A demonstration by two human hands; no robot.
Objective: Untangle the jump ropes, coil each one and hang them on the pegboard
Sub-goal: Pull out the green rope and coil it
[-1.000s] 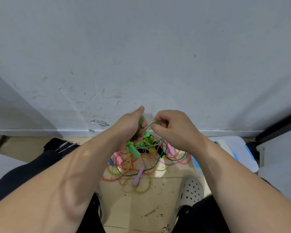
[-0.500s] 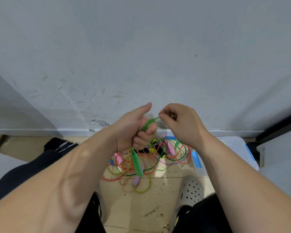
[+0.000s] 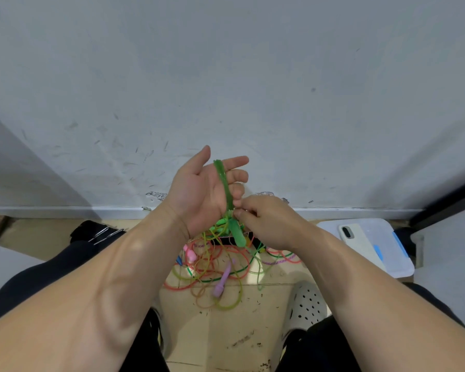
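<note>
While the left hand (image 3: 202, 194) lies palm-up, fingers loosely spread, one handle of the green jump rope (image 3: 222, 181) rests across it. Right hand (image 3: 266, 224) pinches that rope just below the left palm. Other green handle (image 3: 236, 234) dangles beneath. Tangled ropes (image 3: 215, 267) lie on floor (image 3: 226, 331), near wall (image 3: 226, 76).

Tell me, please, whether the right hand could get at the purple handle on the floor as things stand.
Probably yes, once it lets go. The right hand pinches the green rope. The purple handle lies lower, among the loops of the tangle on the floor, and nothing appears to cover it.
</note>
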